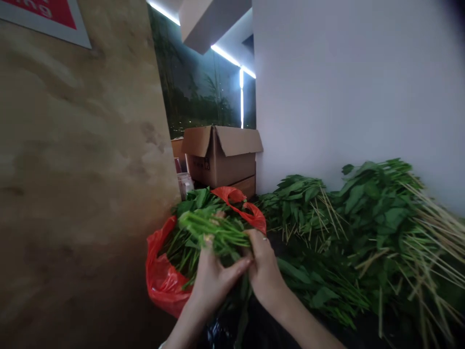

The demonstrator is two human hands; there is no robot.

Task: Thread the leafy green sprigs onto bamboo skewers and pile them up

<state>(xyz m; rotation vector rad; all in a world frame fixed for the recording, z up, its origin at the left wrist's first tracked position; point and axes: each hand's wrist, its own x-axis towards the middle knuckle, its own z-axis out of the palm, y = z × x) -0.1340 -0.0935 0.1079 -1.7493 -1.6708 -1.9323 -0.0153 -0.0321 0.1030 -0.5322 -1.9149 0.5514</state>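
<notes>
While left hand (212,280), right hand (263,266) clamp stalk bundle (214,231) over red bag (162,281), leafy heaps (378,213) line white wall (345,87).

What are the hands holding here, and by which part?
The left hand and right hand clasp a bunch of green leafy stalks around its stems, over a red plastic bag.

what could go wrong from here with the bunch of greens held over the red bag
The left hand and right hand hold the bunch of greens between them; loose stems might slip out and land beside the red bag. The red bag looks full and soft-sided, so it may sag and spill leaves. Stiff pale stalks poke out of the pile of greens on the right, near the right arm, and could snag it.
</notes>
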